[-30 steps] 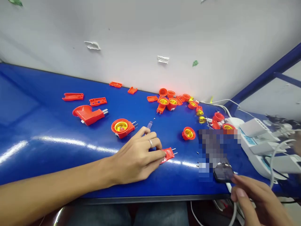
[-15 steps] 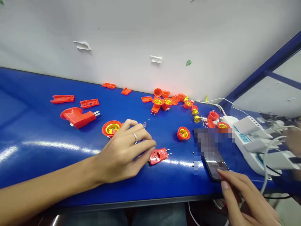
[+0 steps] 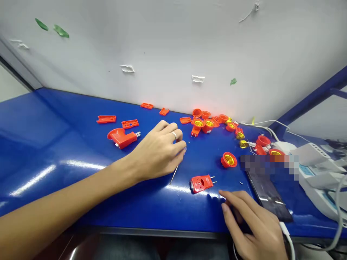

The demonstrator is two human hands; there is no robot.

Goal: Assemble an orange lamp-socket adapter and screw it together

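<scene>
My left hand [image 3: 158, 153] rests on the blue table [image 3: 67, 151] with its fingers curled in a pinch around a small clear part [image 3: 184, 149]. A thin wire lead [image 3: 173, 175] sticks out below the hand. An orange plug half with two metal pins [image 3: 200, 183] lies just right of that hand. My right hand [image 3: 252, 224] lies at the table's front edge with fingers stretched out, holding nothing, its fingertips close to the plug half. A dark phone [image 3: 268, 193] lies flat on the table beside it.
Several orange lamp sockets with brass threads [image 3: 229, 159] and orange shell pieces [image 3: 121, 137] are scattered toward the white wall. A white power strip with adapters and cables [image 3: 317, 169] sits at the right. A white cable hangs by my right wrist.
My right hand has set the phone down on the table and moved left toward the orange plug half. My left hand left the plug half and closed on the small clear part.
</scene>
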